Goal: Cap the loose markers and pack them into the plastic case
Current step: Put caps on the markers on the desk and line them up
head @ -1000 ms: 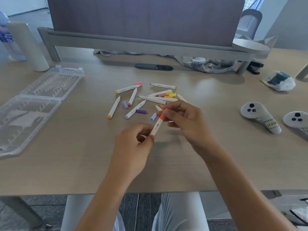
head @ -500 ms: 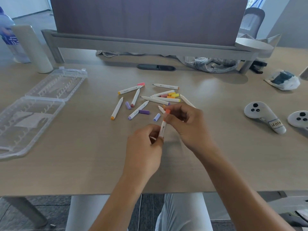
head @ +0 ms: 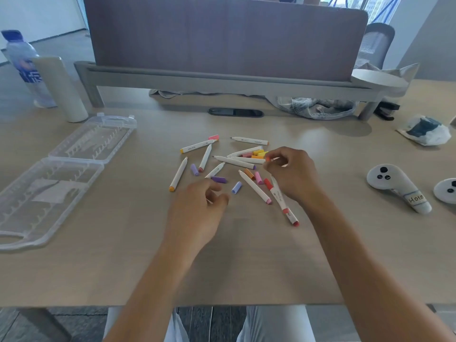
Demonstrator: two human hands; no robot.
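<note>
Several white markers and loose coloured caps lie scattered mid-table. A red-capped marker [head: 281, 199] lies flat just under my right wrist, free of both hands. My right hand [head: 292, 175] reaches into the pile and pinches the orange end of a white marker [head: 268, 159] between thumb and fingertips. My left hand [head: 197, 211] hovers near a purple cap [head: 218, 179], its fingers loosely curled and holding nothing. The clear plastic case [head: 74, 161] lies open flat at the left, with no markers in it.
A water bottle [head: 21, 60] and a white cylinder [head: 61, 90] stand at the back left. Two white controllers [head: 394, 186] [head: 446, 191] lie at the right, a wrapped bundle [head: 424, 129] beyond them. A desk divider [head: 222, 77] runs across the back.
Both hands held the red-capped marker before; it now lies on the table. My right hand moved up to the pile and took an orange-ended marker. My left hand let go.
</note>
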